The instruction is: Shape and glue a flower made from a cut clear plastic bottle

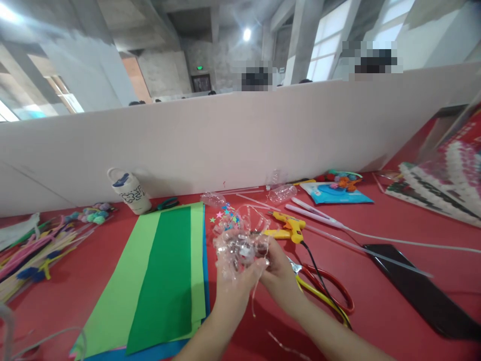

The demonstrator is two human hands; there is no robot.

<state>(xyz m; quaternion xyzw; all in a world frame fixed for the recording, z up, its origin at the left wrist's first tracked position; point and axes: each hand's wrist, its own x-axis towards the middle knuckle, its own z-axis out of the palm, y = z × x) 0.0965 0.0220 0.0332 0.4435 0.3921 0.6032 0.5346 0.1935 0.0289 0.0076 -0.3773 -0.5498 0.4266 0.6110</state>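
Observation:
Both of my hands meet over the red table (259,341), around a shiny bundle of clear plastic (242,249). Its exact kind is hard to make out. My left hand (236,281) cups it from the near side, thumb pressed against it. From the right, my right hand (278,268) grips its edge with bent fingers. A thin clear strip (254,301) dangles below the bundle. Just beyond lie colourful stars (225,216) among more clear plastic. A yellow hot glue gun (291,225) and red-and-yellow-handled scissors (323,286) rest to the right of my hands.
Green sheets (165,271) lie left. A white bottle (131,193) leans near the white partition (188,145). Clear plastic bottles (282,193), a blue wipes pack (338,194), a corded pink-white tool (319,214) and a black phone-like slab (421,288) are farther right.

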